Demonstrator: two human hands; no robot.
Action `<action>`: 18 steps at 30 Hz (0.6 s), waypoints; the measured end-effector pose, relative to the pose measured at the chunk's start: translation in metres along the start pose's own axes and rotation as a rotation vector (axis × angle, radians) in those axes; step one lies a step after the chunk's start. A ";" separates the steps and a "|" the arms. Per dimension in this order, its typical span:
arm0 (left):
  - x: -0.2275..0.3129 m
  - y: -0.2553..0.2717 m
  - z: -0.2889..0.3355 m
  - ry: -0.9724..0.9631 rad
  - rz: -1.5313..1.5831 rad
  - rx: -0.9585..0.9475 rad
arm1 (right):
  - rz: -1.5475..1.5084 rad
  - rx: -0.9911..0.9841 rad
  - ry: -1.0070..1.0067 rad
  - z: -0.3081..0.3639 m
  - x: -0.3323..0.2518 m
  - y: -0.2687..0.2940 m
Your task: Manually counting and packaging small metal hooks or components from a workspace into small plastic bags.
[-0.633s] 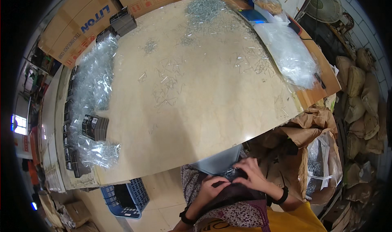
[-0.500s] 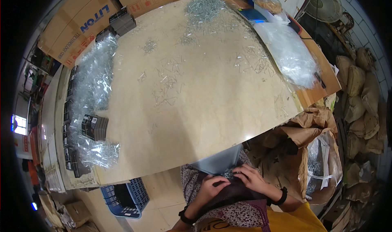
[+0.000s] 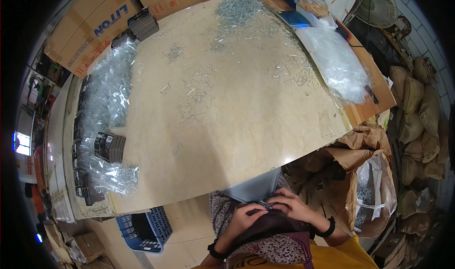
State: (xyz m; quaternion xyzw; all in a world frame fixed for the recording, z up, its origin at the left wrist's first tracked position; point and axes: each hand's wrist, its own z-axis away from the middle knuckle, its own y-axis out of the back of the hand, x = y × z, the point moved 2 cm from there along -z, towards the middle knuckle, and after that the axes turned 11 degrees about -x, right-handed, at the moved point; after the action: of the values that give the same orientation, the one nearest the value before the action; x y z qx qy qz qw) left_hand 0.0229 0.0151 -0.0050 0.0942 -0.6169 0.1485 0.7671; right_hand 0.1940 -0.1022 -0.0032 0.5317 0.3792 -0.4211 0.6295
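Over my lap, just below the table's near edge, my two hands work close together. My left hand [image 3: 248, 216] is closed, its fingertips pinched at a small bunch of thin shiny metal pins [image 3: 266, 204]. Bent over the other side of that bunch, my right hand [image 3: 290, 205] has its fingers closed on it too. The pins are too small to make out one by one. Right behind the hands a grey plastic tray [image 3: 253, 186] rests tilted between my lap and the table edge; its inside is partly hidden by my fingers.
Loose pins lie on the table [image 3: 156, 174], with a large pile [image 3: 237, 8] at the far side. Filled clear bags [image 3: 109, 89] and dark card stacks [image 3: 110, 147] line the left. Plastic bags [image 3: 332, 60] lie right; a blue basket [image 3: 161, 228] stands below.
My right hand has shifted slightly left, closer to my left hand. The bunch of pins now shows more clearly between the fingertips.
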 end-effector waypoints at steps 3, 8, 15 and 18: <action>-0.005 -0.001 -0.001 -0.030 -0.048 -0.015 | -0.041 0.091 -0.048 0.000 -0.006 0.009; -0.019 0.005 0.001 0.039 -0.070 0.070 | 0.441 0.328 0.328 -0.024 -0.061 0.059; -0.003 -0.001 -0.004 0.028 0.007 0.020 | 0.892 0.616 0.057 -0.129 -0.048 0.194; 0.002 -0.003 -0.006 -0.025 -0.028 0.050 | 0.996 0.545 -0.047 -0.145 -0.035 0.208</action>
State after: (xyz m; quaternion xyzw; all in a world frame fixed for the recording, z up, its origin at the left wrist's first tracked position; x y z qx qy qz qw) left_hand 0.0294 0.0145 -0.0045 0.1238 -0.6212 0.1519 0.7588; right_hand 0.3715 0.0621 0.0804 0.7801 -0.0537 -0.1679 0.6003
